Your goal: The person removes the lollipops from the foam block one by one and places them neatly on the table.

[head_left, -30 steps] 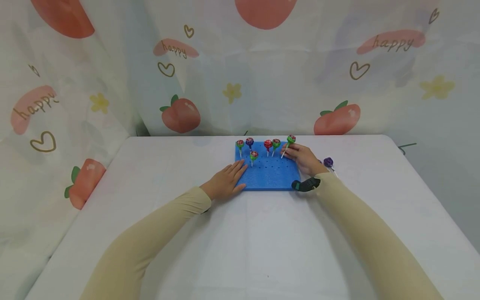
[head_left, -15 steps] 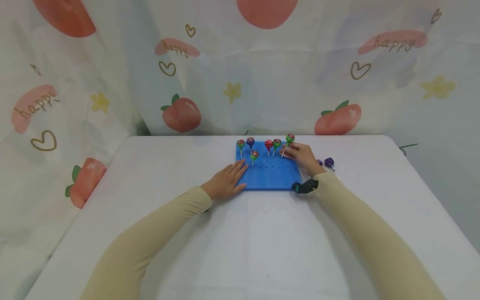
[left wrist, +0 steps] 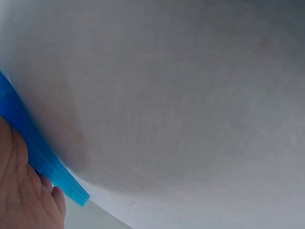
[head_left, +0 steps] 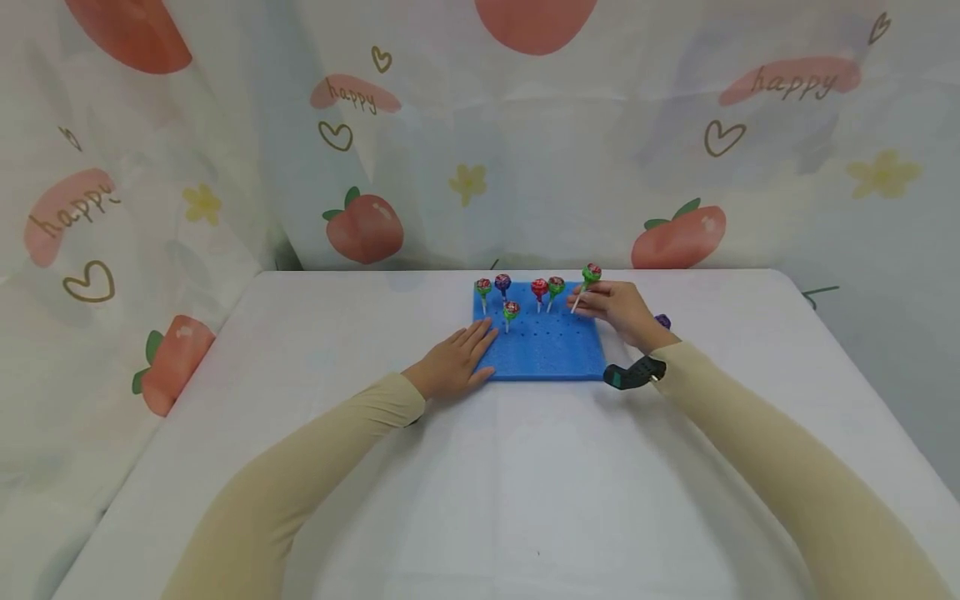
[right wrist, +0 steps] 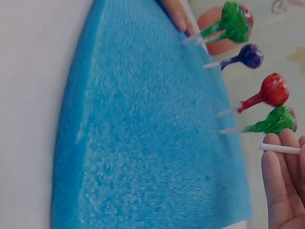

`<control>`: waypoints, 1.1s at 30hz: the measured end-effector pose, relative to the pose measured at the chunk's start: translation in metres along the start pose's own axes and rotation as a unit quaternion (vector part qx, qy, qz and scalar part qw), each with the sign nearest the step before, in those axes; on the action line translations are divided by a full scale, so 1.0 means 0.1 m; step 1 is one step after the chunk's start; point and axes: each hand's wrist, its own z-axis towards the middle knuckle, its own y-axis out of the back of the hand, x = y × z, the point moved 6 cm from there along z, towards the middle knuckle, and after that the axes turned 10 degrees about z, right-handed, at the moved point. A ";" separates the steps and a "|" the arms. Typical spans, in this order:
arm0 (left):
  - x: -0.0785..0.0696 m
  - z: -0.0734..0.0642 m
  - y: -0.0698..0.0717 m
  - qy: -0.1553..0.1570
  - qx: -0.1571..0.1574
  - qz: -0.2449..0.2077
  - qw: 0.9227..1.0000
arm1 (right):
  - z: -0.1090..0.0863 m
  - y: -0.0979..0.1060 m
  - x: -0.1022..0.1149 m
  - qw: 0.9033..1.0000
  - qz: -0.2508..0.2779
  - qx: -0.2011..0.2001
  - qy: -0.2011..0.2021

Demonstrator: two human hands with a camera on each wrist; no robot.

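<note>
My right hand (head_left: 624, 315) pinches the stick of a green-wrapped lollipop (head_left: 592, 273) above the right side of a blue foam board (head_left: 551, 358). In the right wrist view the white stick (right wrist: 280, 148) points out past the fingertips, its end bare and apart from the board. My left hand (head_left: 453, 358) lies with straight fingers on the board's left edge. Several lollipops stand in the board: a purple one (head_left: 502, 283), a red one (head_left: 539, 287) and green ones, one of them (head_left: 512, 309) nearer the front.
A purple lollipop (head_left: 663, 321) lies on the white table (head_left: 525, 483) right of the board, partly hidden by my right wrist. Rows of small holes mark the board. A printed curtain (head_left: 555, 150) hangs behind the table.
My right hand has shifted a little to the right, carrying the green lollipop with it. Its wrist now covers more of the purple lollipops on the table. My left hand stays put.
</note>
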 end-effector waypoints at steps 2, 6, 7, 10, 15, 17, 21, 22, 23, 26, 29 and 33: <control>0.00 0.00 0.00 -0.001 -0.001 0.001 1.000 | -0.05 0.00 0.06 1.000 -0.022 -0.001 0.007; 0.00 0.00 0.00 0.000 -0.001 0.003 1.000 | -0.15 0.03 0.17 0.998 -0.063 -0.003 0.020; 0.00 0.00 0.00 0.001 -0.001 0.002 1.000 | -0.18 0.05 0.20 0.997 -0.070 -0.003 0.022; 0.00 0.00 0.00 0.000 0.001 -0.001 1.000 | -0.26 0.10 0.29 0.996 -0.088 -0.003 0.029; 0.00 0.00 0.00 0.001 0.010 -0.003 1.000 | -0.39 0.23 0.42 0.995 -0.091 -0.004 0.048; 0.00 0.00 0.00 0.001 0.014 -0.001 1.000 | -0.44 0.29 0.46 0.994 -0.091 -0.003 0.056; -0.01 -0.01 0.01 0.000 0.012 -0.007 1.000 | -0.53 0.44 0.49 0.992 -0.111 -0.010 0.065; 0.00 -0.01 0.00 0.000 0.016 -0.004 1.000 | -0.54 0.48 0.50 0.991 -0.115 -0.013 0.064; 0.00 -0.01 0.00 0.000 0.020 -0.001 1.000 | -0.56 0.52 0.50 0.991 -0.120 -0.017 0.062; 0.01 0.00 -0.01 -0.001 0.025 -0.001 1.000 | -0.60 0.63 0.50 0.989 -0.136 -0.021 0.058; 0.02 0.02 -0.02 0.000 0.033 -0.001 0.999 | -0.63 0.74 0.49 0.985 -0.162 -0.028 0.051; 0.02 0.03 -0.02 0.002 0.051 -0.003 0.999 | -0.66 0.85 0.46 0.982 -0.183 -0.038 0.037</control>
